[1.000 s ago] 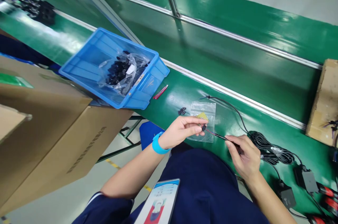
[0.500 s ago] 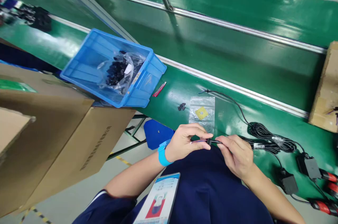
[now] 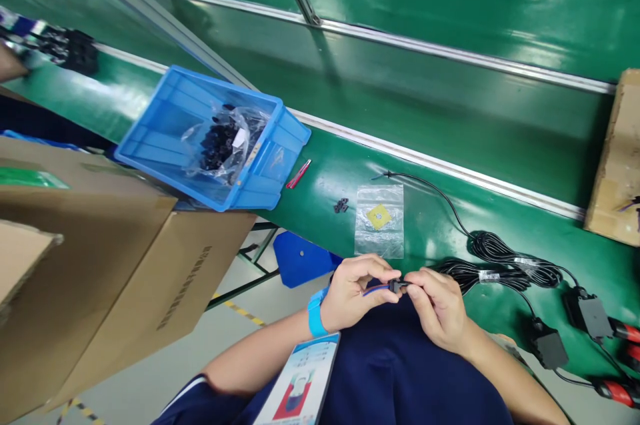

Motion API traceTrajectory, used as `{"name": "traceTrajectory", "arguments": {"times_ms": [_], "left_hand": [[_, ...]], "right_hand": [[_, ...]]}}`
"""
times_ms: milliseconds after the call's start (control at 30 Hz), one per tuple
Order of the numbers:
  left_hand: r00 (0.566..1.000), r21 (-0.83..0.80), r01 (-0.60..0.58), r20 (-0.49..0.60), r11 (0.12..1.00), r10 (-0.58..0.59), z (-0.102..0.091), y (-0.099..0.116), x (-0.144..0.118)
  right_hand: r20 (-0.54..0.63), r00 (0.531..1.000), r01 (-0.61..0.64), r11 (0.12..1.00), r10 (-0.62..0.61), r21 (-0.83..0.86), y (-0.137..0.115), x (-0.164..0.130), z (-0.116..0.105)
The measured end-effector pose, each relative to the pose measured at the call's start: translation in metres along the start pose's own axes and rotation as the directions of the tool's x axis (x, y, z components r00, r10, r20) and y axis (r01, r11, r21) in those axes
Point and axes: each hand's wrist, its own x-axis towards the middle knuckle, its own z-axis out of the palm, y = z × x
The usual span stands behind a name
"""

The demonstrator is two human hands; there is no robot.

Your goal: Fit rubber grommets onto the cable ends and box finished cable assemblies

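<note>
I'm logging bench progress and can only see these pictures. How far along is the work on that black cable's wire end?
Done: the coiled black cable lies on the green bench, one end drawn to the person. In hand: left hand and right hand pinch a small black connector on the red and blue wires. Whether it is seated cannot be told. Untouched: the small plastic bag and loose black parts.

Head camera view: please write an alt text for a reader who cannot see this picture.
A person's left hand and right hand pinch a small black connector with red and blue wires between them, close to the body, at the edge of a green bench. On the bench lie a coiled black cable, a clear plastic bag and a blue bin.
</note>
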Motion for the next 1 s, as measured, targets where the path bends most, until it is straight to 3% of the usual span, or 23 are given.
{"name": "traceTrajectory", "arguments": {"times_ms": [200,533,800,1000], "left_hand": [[0.995,-0.123,0.096,-0.010,0.988,-0.098,0.003,0.002,-0.001],[0.978,0.066,0.099,0.177,0.993,-0.110,-0.006,0.007,0.004],[0.981,0.123,0.038,0.184,0.992,-0.060,-0.004,-0.003,0.006],[0.988,0.156,0.066,0.131,0.985,-0.087,-0.003,-0.007,0.007]], "right_hand": [[-0.075,0.991,0.099,0.990,-0.107,-0.104,-0.003,-0.004,0.010],[0.009,0.999,0.040,0.999,-0.040,0.015,-0.003,-0.006,0.006],[0.048,0.997,-0.060,0.985,0.053,0.160,0.005,-0.007,0.008],[0.046,0.995,-0.095,0.987,0.090,0.132,0.008,-0.004,0.006]]}}
